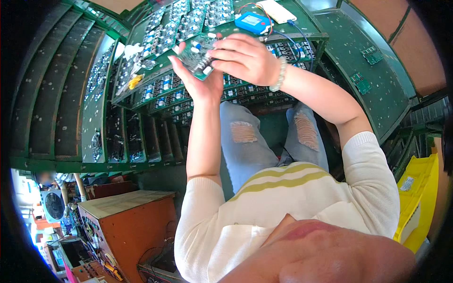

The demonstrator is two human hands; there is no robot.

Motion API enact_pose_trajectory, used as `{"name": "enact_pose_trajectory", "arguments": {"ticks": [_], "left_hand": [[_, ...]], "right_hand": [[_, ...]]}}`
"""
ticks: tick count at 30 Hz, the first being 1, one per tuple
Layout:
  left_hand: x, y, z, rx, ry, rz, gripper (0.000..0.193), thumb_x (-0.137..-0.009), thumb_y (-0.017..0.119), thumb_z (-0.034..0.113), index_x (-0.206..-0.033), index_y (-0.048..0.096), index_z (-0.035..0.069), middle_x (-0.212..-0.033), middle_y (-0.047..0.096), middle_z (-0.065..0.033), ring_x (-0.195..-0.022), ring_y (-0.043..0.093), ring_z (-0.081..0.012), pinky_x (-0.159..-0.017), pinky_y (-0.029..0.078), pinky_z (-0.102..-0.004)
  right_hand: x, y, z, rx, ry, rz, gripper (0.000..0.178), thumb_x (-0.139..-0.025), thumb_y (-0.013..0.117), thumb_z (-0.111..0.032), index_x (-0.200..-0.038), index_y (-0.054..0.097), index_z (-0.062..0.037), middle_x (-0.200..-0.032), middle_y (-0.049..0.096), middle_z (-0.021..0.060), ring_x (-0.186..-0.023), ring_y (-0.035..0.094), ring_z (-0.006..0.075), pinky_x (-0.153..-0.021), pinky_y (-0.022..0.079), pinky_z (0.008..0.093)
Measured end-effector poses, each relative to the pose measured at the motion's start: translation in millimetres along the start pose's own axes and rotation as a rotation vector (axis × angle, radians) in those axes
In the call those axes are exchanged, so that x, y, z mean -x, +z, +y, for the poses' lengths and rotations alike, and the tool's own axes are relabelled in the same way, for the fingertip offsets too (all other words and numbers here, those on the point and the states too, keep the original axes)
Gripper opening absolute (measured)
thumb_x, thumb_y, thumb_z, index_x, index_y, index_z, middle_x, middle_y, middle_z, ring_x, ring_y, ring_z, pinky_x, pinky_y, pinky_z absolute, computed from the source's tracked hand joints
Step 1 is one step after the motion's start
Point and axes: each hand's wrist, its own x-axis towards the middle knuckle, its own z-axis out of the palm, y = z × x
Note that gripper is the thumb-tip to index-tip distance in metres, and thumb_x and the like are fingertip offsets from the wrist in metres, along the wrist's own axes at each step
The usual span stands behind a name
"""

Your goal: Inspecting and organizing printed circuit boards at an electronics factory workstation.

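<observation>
Holding a small green printed circuit board (197, 57) studded with white and dark parts, the left hand (198, 78) cups it from below, fingers closed on its edge, while the right hand (243, 59) pinches the board's right side from above. Both hands are together over the far green slotted rack (141, 101) of similar boards. Best to grip by the edges, keep the board level and avoid pressing the components. A blue handheld tester (254, 22) lies just beyond.

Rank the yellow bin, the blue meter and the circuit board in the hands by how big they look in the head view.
1. Yellow bin, largest, though partly cut off at the rim.
2. Circuit board, held in both hands.
3. Blue meter.
Board and meter look close in size; the meter sits farther away, so their order is unsure.
</observation>
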Motion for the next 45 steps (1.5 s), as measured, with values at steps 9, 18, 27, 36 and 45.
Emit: {"name": "enact_pose_trajectory", "arguments": {"ticks": [9, 18, 27, 36, 45], "left_hand": [[-71.9, -20.0, 12.0, 0.259, -0.345, -0.15, 0.064, -0.074, 0.046, 0.068, -0.111, 0.052, 0.017, -0.117, 0.051, -0.0186, -0.103, 0.05, -0.042, -0.083, 0.039, -0.0613], [-116.7, -26.0, -22.3, 0.248, -0.382, -0.026, 0.051, -0.077, 0.044, 0.054, -0.107, 0.052, 0.014, -0.109, 0.052, -0.0191, -0.096, 0.051, -0.0404, -0.083, 0.039, -0.0586], [-117.9, -44.0, -31.2, 0.181, -0.3, 0.002, 0.061, -0.08, 0.041, 0.062, -0.109, 0.052, 0.01, -0.106, 0.055, -0.0169, -0.093, 0.053, -0.0353, -0.08, 0.042, -0.0526], [-116.8, -45.8, -32.7, 0.035, -0.214, 0.078, 0.064, -0.079, 0.041, 0.065, -0.104, 0.057, 0.008, -0.1, 0.061, -0.0077, -0.094, 0.055, -0.0284, -0.084, 0.043, -0.0468], [-117.6, -44.2, -33.1, 0.143, -0.228, -0.043, 0.071, -0.077, 0.041, 0.069, -0.109, 0.055, 0.007, -0.11, 0.058, -0.0115, -0.102, 0.053, -0.0301, -0.093, 0.038, -0.046]], "right_hand": [[69.9, -31.1, 64.8, 0.613, 0.966, -0.413, 0.058, -0.073, 0.056, -0.062, -0.091, 0.067, -0.0077, -0.095, 0.058, 0.0138, -0.097, 0.051, 0.0308, -0.079, 0.039, 0.0406], [75.7, -4.9, 90.5, -0.743, 1.478, -0.029, 0.028, -0.084, 0.062, -0.022, -0.099, 0.058, 0.0016, -0.087, 0.064, 0.008, -0.078, 0.058, 0.0092, -0.069, 0.046, 0.0219], [31.9, 78.4, 101.2, -1.059, 1.188, 0.286, 0.016, -0.085, 0.061, -0.013, -0.097, 0.062, -0.0025, -0.087, 0.066, 0.0062, -0.075, 0.06, 0.0082, -0.067, 0.047, 0.0228], [30.3, 121.8, 85.9, -0.938, 1.198, 0.544, 0.011, -0.08, 0.066, -0.008, -0.089, 0.067, -0.0026, -0.079, 0.066, 0.0028, -0.067, 0.058, 0.006, -0.055, 0.045, 0.0192], [46.9, 120.9, 91.8, -1.032, 1.199, 0.459, 0.014, -0.084, 0.062, -0.01, -0.096, 0.062, -0.0048, -0.086, 0.064, 0.0005, -0.078, 0.059, 0.0061, -0.063, 0.045, 0.0187]]}}
